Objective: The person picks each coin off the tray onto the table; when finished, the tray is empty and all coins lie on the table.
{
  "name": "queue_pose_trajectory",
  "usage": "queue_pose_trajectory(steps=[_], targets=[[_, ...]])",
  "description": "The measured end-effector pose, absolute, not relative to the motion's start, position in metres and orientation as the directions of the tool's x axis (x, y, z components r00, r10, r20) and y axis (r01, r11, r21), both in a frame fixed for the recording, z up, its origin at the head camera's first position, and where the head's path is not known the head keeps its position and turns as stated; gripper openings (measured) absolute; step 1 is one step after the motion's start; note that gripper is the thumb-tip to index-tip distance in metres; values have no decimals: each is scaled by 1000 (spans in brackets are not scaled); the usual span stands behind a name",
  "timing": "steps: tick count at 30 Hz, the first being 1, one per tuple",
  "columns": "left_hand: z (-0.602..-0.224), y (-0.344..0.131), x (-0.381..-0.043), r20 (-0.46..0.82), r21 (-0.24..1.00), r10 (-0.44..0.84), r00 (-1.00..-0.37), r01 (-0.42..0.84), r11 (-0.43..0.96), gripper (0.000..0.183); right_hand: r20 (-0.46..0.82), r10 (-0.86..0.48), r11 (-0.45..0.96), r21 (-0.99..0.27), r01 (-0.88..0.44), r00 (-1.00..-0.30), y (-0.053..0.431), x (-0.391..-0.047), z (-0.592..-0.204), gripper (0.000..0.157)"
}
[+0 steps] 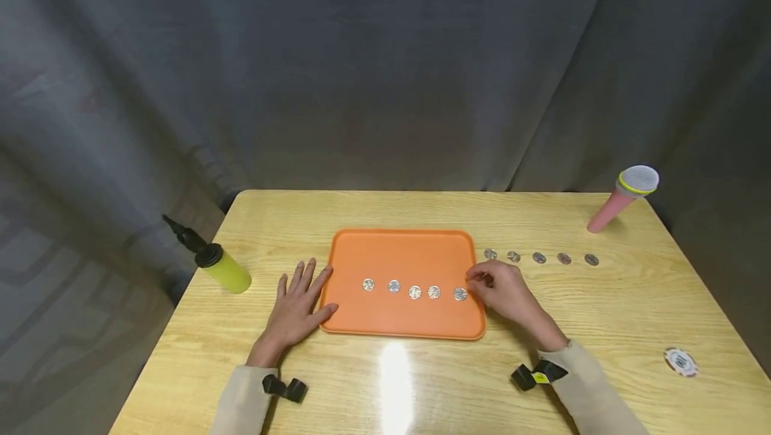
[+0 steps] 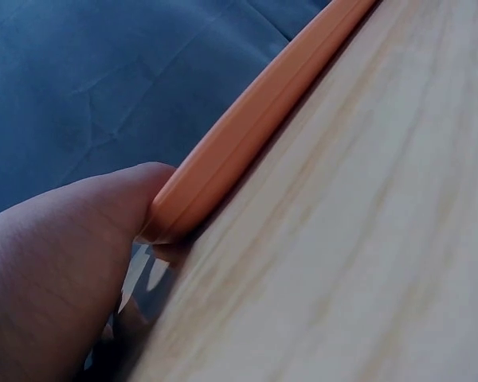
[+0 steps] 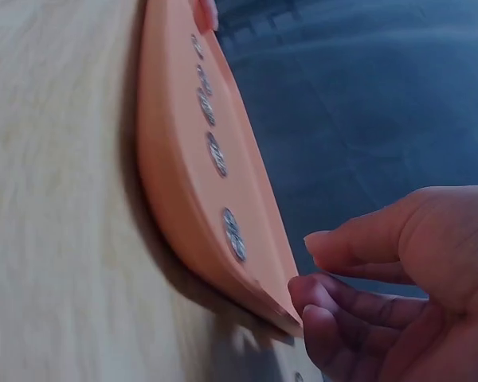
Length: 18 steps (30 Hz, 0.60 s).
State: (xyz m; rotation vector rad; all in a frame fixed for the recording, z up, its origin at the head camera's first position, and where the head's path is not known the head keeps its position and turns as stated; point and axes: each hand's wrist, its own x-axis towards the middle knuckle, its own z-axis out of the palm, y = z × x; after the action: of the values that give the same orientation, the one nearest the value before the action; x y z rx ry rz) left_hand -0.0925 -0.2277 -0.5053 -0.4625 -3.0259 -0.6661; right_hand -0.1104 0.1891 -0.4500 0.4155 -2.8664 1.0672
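Observation:
An orange tray [image 1: 397,321] lies on the wooden table, bearing a row of several silver coins [image 1: 415,292]. My left hand [image 1: 295,311] rests at the tray's left edge with fingers spread, thumb and fingertip on the rim. In the left wrist view, the thumb [image 2: 64,239] touches the tray's side [image 2: 247,127]. Over the right rim hovers my right hand [image 1: 500,288], beside the rightmost coin [image 1: 460,294]. The right wrist view shows its fingers loosely bent, a gap between thumb and fingertips, and nothing visible held. More silver coins [image 1: 539,257] form a row on the table right of the tray.
A yellow-green hand pump [image 1: 229,271] with a black nozzle stands at the left. At the back right is a pink microphone [image 1: 614,207] with a grey head. A poker chip [image 1: 681,362] lies near the right edge. Grey curtains [image 1: 385,87] hang behind the table.

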Motion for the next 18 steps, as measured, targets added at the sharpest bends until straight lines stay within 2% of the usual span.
queue_pose_trajectory(steps=[8,18], targets=[[-506,-228,-95,70,413,288,-955,291,863,76,156,-280,739,-595,-316,-947,174,-112,-459,13],[-506,-229,-93,78,406,283,-956,290,866,76,115,-301,753,-581,-310,-947,169,-109,-461,20]])
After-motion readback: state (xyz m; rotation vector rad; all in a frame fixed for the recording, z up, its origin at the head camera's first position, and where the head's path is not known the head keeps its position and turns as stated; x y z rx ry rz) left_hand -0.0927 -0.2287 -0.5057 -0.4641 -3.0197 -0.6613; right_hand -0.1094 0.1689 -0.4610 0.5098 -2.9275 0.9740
